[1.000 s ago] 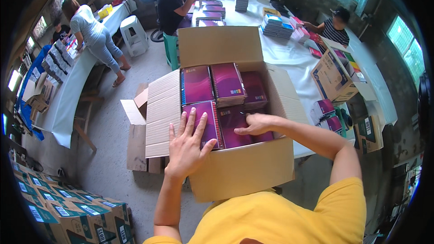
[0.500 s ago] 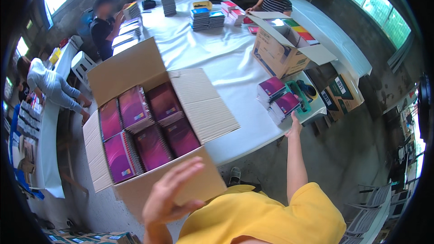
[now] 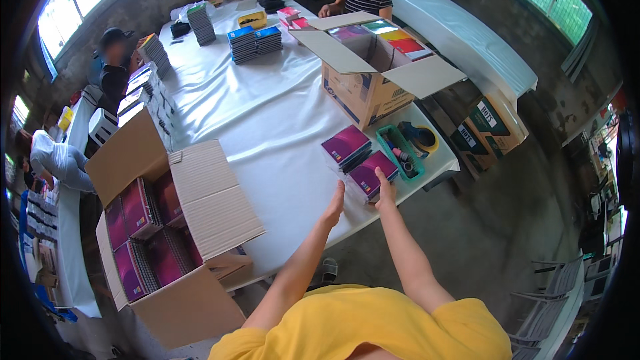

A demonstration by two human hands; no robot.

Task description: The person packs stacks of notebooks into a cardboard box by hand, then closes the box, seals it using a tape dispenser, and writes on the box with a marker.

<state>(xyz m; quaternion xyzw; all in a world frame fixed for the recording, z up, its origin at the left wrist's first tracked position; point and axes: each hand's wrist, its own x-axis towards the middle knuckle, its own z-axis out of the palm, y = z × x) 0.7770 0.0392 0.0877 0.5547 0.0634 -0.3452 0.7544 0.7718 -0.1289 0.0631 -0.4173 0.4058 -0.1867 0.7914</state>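
Two stacks of purple spiral notebooks stand side by side near the table's front right edge. My right hand (image 3: 385, 191) grips the near stack (image 3: 372, 175) at its right corner, thumb up by the cover and other fingers partly hidden. My left hand (image 3: 335, 207) is open, its fingers stretched out just left of that stack and holding nothing. The farther stack (image 3: 346, 145) sits untouched beyond it. To the left, an open cardboard box (image 3: 190, 307) holds several stacks of similar purple notebooks (image 3: 137, 210).
A green basket (image 3: 408, 160) with small tools and tape rolls (image 3: 421, 139) adjoin the stacks. Behind stands another open carton (image 3: 360, 97) with colourful notebooks. Blue notebook stacks (image 3: 255, 43) lie farther back on the white-covered table (image 3: 267, 153). Two people sit around it.
My left hand has left the box of notebooks and come right, beside the near stack. My right hand stays at that stack. The view has swung right.
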